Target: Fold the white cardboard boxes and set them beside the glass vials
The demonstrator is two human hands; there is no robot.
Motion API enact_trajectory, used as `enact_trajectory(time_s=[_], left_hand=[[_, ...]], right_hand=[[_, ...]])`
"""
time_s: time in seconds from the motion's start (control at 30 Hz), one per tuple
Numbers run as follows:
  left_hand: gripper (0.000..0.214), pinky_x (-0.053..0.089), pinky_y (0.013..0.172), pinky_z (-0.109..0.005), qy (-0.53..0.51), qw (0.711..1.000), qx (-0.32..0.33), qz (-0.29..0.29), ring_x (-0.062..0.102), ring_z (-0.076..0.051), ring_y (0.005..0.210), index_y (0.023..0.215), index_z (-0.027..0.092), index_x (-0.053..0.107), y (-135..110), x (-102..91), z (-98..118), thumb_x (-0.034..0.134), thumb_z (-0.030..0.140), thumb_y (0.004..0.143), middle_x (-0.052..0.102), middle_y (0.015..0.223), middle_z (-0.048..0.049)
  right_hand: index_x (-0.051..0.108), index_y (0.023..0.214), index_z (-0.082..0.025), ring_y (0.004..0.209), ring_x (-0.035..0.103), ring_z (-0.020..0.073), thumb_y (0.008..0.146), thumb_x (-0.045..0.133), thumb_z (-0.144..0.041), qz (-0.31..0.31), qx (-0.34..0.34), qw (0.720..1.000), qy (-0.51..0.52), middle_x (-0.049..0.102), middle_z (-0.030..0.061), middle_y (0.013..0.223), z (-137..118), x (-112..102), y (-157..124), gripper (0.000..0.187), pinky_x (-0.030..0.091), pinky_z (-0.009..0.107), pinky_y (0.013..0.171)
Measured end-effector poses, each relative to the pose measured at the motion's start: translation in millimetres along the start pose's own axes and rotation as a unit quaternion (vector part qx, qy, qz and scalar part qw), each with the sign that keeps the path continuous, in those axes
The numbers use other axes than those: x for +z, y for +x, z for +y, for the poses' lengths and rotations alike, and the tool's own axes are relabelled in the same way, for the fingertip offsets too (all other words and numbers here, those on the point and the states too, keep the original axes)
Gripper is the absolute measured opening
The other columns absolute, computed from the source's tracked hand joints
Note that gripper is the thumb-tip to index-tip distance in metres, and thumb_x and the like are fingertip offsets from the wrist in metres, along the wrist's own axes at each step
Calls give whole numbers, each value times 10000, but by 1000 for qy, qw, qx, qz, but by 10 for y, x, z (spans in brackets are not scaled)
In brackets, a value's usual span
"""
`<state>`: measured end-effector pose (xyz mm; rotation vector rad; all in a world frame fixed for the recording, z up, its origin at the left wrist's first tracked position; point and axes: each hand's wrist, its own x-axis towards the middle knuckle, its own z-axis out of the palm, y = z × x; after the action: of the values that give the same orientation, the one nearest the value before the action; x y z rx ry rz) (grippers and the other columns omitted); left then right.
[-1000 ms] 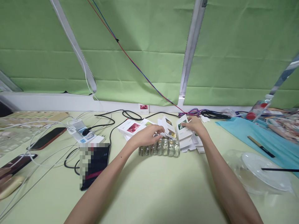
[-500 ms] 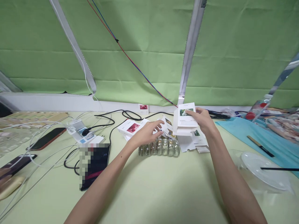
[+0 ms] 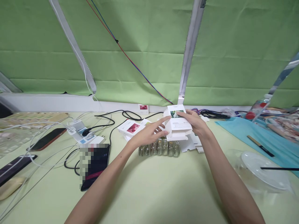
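My right hand [image 3: 195, 121] grips a flat white carton [image 3: 178, 125] with a green-and-white picture, held above the table. My left hand [image 3: 149, 133] reaches in from the left, its fingertips touching the carton's left edge and fingers partly spread. Just below both hands stands a row of several small glass vials [image 3: 160, 147]. Behind them lies a pile of more flat white cartons [image 3: 132, 127], some with red flower pictures.
A dark phone [image 3: 93, 165] lies left of my left arm, with cables, a white charger [image 3: 80, 132] and other phones [image 3: 48, 138] further left. A clear plastic lid with a black stick [image 3: 266, 170] sits at right, near a blue cloth [image 3: 263, 140]. A small white box [image 3: 143, 108] stands by the wall.
My right hand lifted one white carton off the pile, then brought it left and down toward my left hand, which rose from the vials to touch it.
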<state>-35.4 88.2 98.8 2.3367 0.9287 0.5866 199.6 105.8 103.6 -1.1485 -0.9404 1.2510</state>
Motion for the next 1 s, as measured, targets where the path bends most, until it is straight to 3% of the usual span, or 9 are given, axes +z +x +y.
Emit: enact_trajectory(time_s=[0.13,0.33,0.5,1.0], left_hand=[[662,539,872,-332,-19,1000,12,-11,679,-216,1049,1586,399,276,-14,-13,6,512,538,983,668,1314,-59],[693,539,864,-352,-50,998,20,-21,672,-223,992,1545,375,394,-7,-17,-7,624,547,915,638,1359,-68],[736,537,877,-360,-66,997,26,-18,663,-221,992,1541,379,393,3,-14,-31,682,520,880,633,1358,-64],[681,542,858,-351,-74,997,27,2,663,-208,965,1523,359,437,1,-15,-14,665,493,895,690,1276,-46]], right_hand=[[659,930,-180,597,692,122,777,777,-183,13,-4,1000,-19,748,-12,766,7,57,-25,193,534,203,528],[655,1030,-201,634,714,151,726,825,-226,4,-11,1000,-28,765,8,814,55,81,-13,349,549,217,536],[633,1076,-205,630,705,148,744,814,-227,7,-14,999,-35,753,7,804,58,110,-26,380,544,217,526],[567,1170,-220,717,724,193,784,787,-312,19,4,997,-72,753,38,862,45,203,-95,454,550,256,554]])
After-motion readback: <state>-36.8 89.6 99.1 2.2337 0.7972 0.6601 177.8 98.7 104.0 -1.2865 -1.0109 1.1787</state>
